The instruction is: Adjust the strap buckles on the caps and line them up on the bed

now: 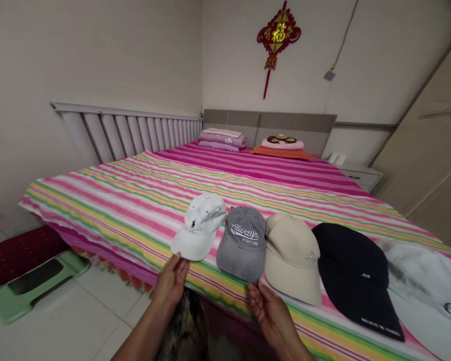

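Several caps lie in a row near the bed's front edge, brims toward me. At the left end is a white cap (201,225) with a small dark logo. My left hand (172,281) is at its brim edge, palm turned inward and fingers loosely bent, not closed round it. Beside it lies a grey cap (242,243) with white lettering. Just below that brim's right corner is my right hand (270,313), half curled with nothing visible in the palm. Further right come a beige cap (293,260), a black cap (355,276) and a white cap with dark letters (428,296), cut off by the frame.
A striped sheet (128,200) covers the bed. Folded bedding (221,140) and a pillow stack (281,148) rest by the headboard (244,119). A green stool (37,281) stands on the tiled floor at left; a white nightstand (361,176) is at the back right.
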{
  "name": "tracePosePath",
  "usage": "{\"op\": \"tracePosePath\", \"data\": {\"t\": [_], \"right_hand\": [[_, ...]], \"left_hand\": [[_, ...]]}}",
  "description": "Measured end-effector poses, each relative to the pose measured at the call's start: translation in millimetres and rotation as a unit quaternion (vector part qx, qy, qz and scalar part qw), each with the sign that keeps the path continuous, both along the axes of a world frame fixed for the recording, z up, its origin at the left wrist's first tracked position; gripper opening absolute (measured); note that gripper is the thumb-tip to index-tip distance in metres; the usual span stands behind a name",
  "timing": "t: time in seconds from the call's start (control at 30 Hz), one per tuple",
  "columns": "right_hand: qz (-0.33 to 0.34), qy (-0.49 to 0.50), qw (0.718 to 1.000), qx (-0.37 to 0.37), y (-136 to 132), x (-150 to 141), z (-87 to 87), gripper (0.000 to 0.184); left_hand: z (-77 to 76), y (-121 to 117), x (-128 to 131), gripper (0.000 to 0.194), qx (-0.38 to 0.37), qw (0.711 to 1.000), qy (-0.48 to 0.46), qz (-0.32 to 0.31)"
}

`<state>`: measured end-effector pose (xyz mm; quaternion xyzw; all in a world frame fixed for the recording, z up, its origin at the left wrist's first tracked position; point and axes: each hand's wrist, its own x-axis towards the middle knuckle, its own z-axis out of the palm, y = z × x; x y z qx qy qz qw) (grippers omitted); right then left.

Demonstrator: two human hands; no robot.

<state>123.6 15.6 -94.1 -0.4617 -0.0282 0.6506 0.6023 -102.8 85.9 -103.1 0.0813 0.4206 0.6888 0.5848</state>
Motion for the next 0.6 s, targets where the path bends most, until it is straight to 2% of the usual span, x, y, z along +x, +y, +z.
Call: {"op": "tracePosePath", "data": {"t": [0.13, 0.33, 0.47, 0.6], "right_hand": [[0.016, 0.009, 1.000, 0.004, -5, 2, 1.4, 0.003], [0.024, 0.024, 0.999, -0.001, -23, 7, -1.9, 0.003], [0.008, 0.036, 0.999, -0.016, -38, 10, -8.4, 0.007], [0.003, 0.036, 0.999, -0.031, -53, 11, -15.6, 0.013]], "left_hand": [[5.5, -6, 22, 0.018, 0.006, 1.000, -0.006, -0.030], [16.7, -1, 33, 0.023, 0.031, 0.998, 0.029, -0.044], [14.5, -3, 36, 0.020, 0.030, 0.998, 0.035, -0.034], [3.1, -17, 45, 0.005, 0.022, 0.997, 0.063, -0.024]]}}
